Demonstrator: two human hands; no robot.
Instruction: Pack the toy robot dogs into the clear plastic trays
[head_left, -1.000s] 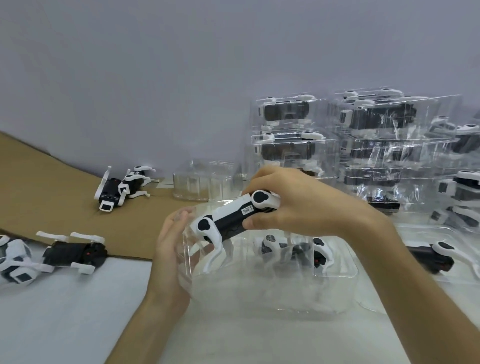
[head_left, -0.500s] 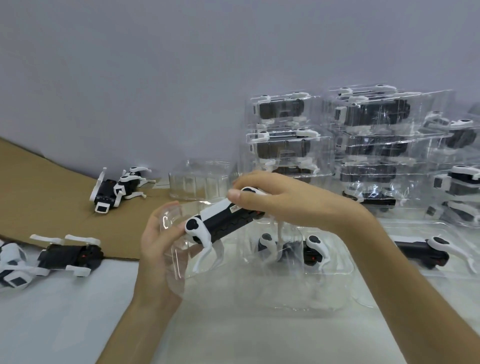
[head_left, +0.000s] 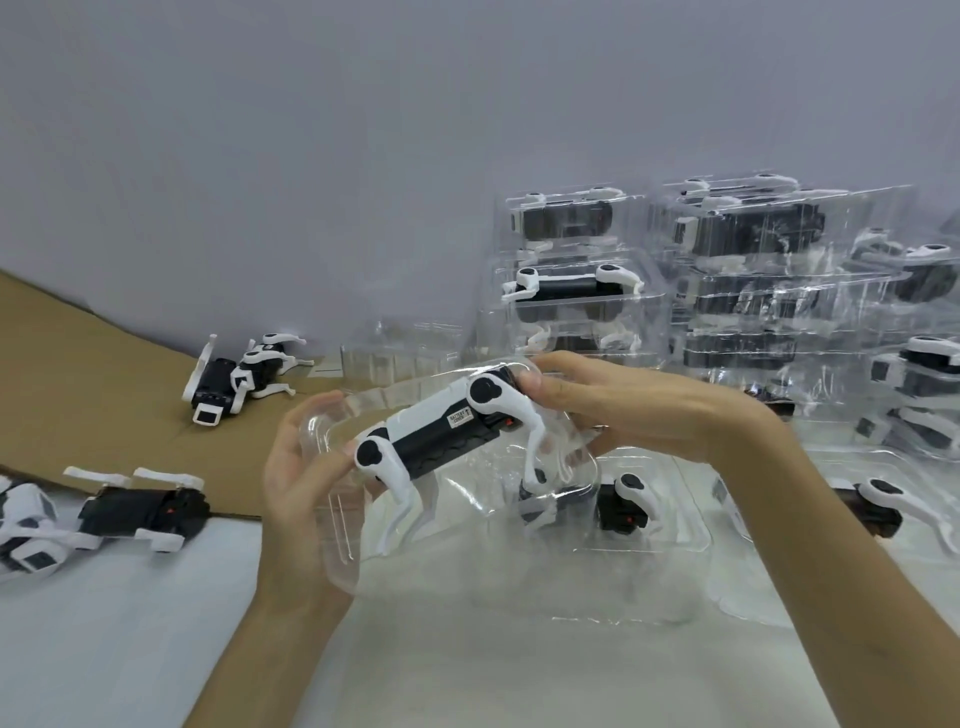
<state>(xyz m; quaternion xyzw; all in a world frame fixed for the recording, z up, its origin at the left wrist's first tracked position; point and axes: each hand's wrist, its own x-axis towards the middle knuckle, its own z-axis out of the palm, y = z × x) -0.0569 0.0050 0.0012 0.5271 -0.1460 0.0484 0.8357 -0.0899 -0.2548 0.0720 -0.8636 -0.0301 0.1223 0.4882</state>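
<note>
A black-and-white toy robot dog (head_left: 441, 431) lies on its side inside a tilted clear plastic tray (head_left: 343, 519) held above the table. My left hand (head_left: 301, 483) grips the tray's left end, thumb by the dog's hip. My right hand (head_left: 623, 410) pinches the dog's other end with its fingertips. Beneath them another clear tray (head_left: 649, 545) on the table holds a second dog (head_left: 618, 504).
Loose dogs lie at the left: one on the brown cardboard (head_left: 239, 379), one at its edge (head_left: 140, 512), one at the frame's left border (head_left: 26, 530). Stacked filled trays (head_left: 571, 270) stand along the back and right. An empty tray (head_left: 400, 353) sits behind.
The dog has gone down into the tilted tray. My right hand has slid from over the dog's body to its right end.
</note>
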